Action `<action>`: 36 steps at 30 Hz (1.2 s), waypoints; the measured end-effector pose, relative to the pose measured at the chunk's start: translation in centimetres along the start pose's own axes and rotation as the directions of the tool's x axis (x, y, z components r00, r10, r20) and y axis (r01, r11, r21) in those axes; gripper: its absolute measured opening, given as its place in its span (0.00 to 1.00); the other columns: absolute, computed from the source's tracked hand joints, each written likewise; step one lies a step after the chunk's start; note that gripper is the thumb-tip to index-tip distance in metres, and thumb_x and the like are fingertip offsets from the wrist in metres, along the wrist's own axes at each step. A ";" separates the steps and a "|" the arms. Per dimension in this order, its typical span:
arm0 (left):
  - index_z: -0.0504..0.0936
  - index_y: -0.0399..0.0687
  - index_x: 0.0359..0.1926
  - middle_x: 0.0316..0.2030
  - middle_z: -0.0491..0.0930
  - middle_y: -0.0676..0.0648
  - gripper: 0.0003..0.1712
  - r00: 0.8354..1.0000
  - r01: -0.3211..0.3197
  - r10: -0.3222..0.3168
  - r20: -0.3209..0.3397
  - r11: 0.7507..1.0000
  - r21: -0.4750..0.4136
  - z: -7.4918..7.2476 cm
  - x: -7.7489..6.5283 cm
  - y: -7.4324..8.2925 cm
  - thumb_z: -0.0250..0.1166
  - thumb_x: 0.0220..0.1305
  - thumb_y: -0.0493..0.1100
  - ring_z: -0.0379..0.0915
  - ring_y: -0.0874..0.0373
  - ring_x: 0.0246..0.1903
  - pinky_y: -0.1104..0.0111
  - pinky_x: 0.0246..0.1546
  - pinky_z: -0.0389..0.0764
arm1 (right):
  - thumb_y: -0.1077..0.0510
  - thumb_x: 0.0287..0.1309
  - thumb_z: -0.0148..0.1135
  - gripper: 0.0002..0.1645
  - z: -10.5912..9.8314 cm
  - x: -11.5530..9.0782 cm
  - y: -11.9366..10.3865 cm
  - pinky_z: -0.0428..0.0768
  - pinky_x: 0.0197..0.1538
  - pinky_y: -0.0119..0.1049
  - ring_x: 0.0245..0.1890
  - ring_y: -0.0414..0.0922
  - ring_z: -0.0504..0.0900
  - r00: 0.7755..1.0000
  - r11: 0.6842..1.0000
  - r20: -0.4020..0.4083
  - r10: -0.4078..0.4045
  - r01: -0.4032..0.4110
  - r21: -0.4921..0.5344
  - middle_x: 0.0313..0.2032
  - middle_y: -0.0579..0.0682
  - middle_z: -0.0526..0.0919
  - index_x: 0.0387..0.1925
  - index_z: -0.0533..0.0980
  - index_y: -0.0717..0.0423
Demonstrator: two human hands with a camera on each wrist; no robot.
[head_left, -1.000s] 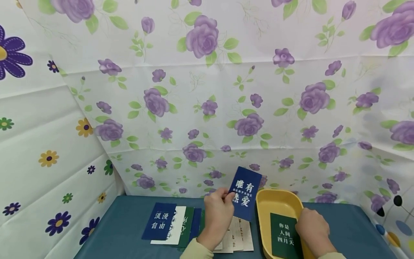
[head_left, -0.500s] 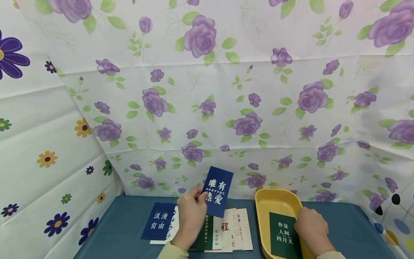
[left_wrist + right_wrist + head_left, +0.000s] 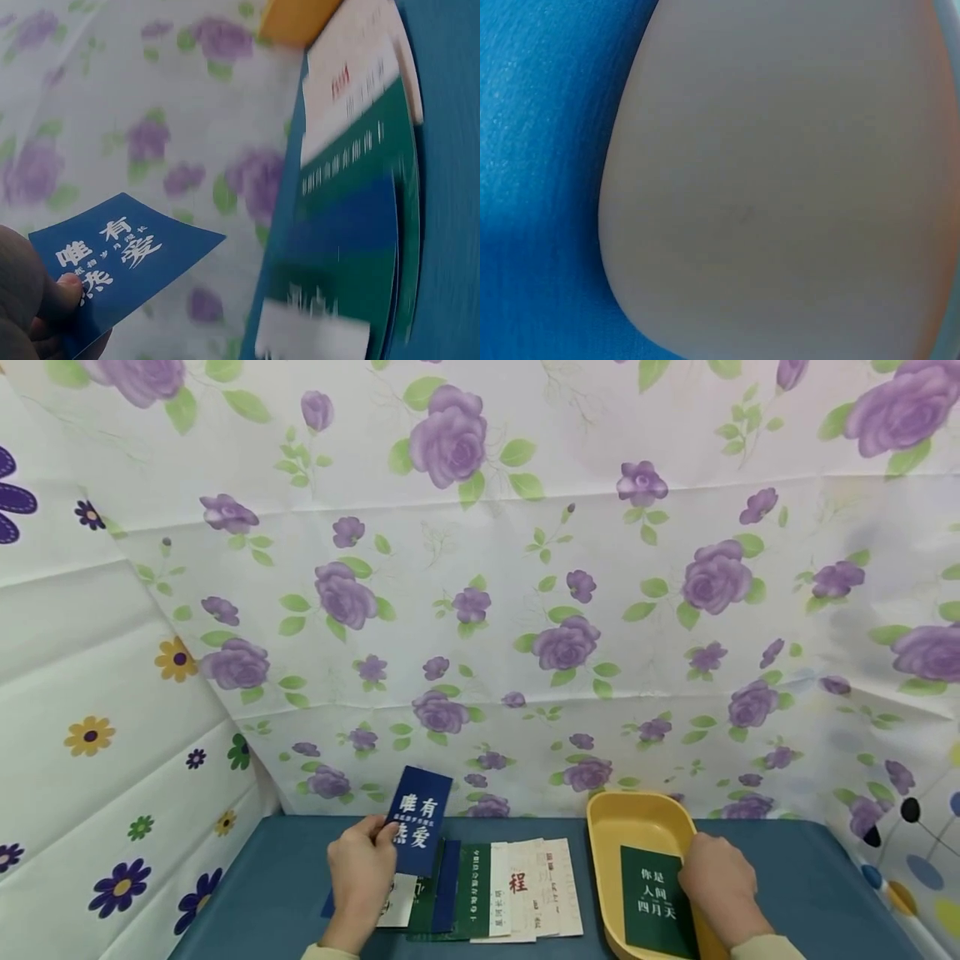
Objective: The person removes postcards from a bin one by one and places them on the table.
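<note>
My left hand (image 3: 362, 872) pinches a dark blue card (image 3: 422, 853) with white Chinese characters between thumb and fingers. The card tilts above the left end of a row of overlapping cards; in the left wrist view the same blue card (image 3: 176, 244) stands apart from them. That row includes a white card (image 3: 400, 906), another blue card (image 3: 448, 881), a green card (image 3: 480, 860) and cream cards (image 3: 558, 881). At the right, my right hand (image 3: 722, 885) grips the right rim of a yellow tray (image 3: 594, 843). A green card (image 3: 637, 870) with white characters lies in the tray.
The blue-green table (image 3: 780, 860) ends at a floral cloth backdrop (image 3: 510, 610). Another patterned cloth (image 3: 127, 793) stands along the left side. A pale, blurred surface (image 3: 772, 165) fills most of the right wrist view.
My left hand has carried the blue card leftward from beside the tray to above the left cards, uncovering the right part of the row. The right hand stays on the tray's rim.
</note>
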State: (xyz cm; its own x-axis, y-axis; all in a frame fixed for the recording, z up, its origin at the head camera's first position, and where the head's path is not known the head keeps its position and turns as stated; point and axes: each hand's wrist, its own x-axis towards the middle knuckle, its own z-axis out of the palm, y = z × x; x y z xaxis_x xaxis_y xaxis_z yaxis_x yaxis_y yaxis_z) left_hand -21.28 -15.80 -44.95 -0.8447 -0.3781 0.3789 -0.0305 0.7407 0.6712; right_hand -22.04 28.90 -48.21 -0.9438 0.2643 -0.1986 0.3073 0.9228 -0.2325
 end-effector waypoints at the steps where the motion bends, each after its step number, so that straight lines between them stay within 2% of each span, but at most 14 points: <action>1: 0.86 0.44 0.39 0.29 0.86 0.43 0.09 1.000 0.008 -0.008 -0.008 1.000 0.012 -0.3 0.3 -0.6 0.65 0.59 0.43 0.80 0.56 0.22 0.62 0.21 0.78 | 0.61 0.52 0.60 0.15 -0.1 0.0 0.0 0.71 0.19 0.46 0.19 0.51 0.75 1.000 1.000 -0.002 -0.002 0.002 -0.001 0.21 0.57 0.77 0.38 0.75 0.71; 6: 0.85 0.40 0.41 0.32 0.85 0.38 0.11 0.997 0.066 -0.063 -0.046 0.996 0.054 -1.3 1.8 -3.5 0.63 0.60 0.40 0.82 0.44 0.29 0.53 0.26 0.79 | 0.62 0.52 0.61 0.15 -0.3 -0.1 -0.2 0.71 0.18 0.45 0.18 0.50 0.75 1.000 1.000 -0.019 -0.010 0.010 -0.004 0.20 0.56 0.77 0.38 0.75 0.71; 10: 0.83 0.37 0.44 0.38 0.83 0.34 0.13 0.992 0.122 -0.118 -0.045 0.988 0.094 -1.8 2.5 -5.7 0.59 0.61 0.37 0.80 0.37 0.37 0.46 0.34 0.77 | 0.61 0.52 0.61 0.17 -0.4 -0.1 -0.3 0.72 0.18 0.45 0.18 0.50 0.75 1.000 1.000 -0.019 -0.005 0.005 -0.013 0.21 0.57 0.78 0.40 0.75 0.72; 17: 0.82 0.34 0.45 0.40 0.82 0.31 0.14 0.980 0.201 -0.201 -0.016 0.968 0.151 -1.9 2.8 -9.0 0.58 0.60 0.36 0.78 0.35 0.39 0.44 0.35 0.75 | 0.60 0.52 0.62 0.19 -0.5 -0.2 -0.3 0.73 0.19 0.47 0.19 0.51 0.76 1.000 1.000 -0.009 -0.004 0.004 -0.018 0.23 0.58 0.78 0.41 0.74 0.73; 21: 0.82 0.33 0.42 0.38 0.82 0.31 0.12 0.973 0.224 -0.230 0.017 0.958 0.181 -1.8 2.9 -10.0 0.58 0.59 0.35 0.78 0.36 0.36 0.45 0.31 0.75 | 0.60 0.52 0.62 0.19 -0.5 -0.2 -0.3 0.73 0.19 0.47 0.19 0.51 0.76 1.000 1.000 -0.010 -0.003 0.003 -0.020 0.23 0.58 0.78 0.41 0.74 0.72; 27: 0.83 0.33 0.40 0.37 0.82 0.31 0.11 0.961 0.250 -0.270 0.055 0.939 0.234 -1.7 2.7 -10.6 0.58 0.59 0.34 0.79 0.37 0.34 0.46 0.30 0.75 | 0.60 0.52 0.62 0.20 -0.2 0.0 -0.3 0.73 0.19 0.48 0.20 0.51 0.76 1.000 1.000 -0.006 0.006 -0.006 -0.030 0.24 0.58 0.78 0.42 0.74 0.72; 36: 0.83 0.32 0.37 0.35 0.82 0.31 0.10 0.956 0.259 -0.289 0.055 0.916 0.307 -0.9 2.6 -12.1 0.59 0.56 0.34 0.79 0.37 0.32 0.46 0.29 0.75 | 0.60 0.52 0.62 0.18 -0.1 -0.2 -0.2 0.73 0.19 0.47 0.20 0.51 0.76 1.000 1.000 -0.005 0.005 -0.005 -0.020 0.23 0.57 0.78 0.40 0.74 0.72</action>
State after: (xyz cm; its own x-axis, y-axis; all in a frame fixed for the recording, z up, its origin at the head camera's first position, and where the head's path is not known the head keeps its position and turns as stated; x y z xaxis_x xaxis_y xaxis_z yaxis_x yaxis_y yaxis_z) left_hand -22.65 -26.28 -51.52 -0.8278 -0.5448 0.1338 -0.4108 0.7511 0.5168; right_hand -21.96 28.67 -48.08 -0.9428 0.2704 -0.1947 0.3097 0.9268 -0.2123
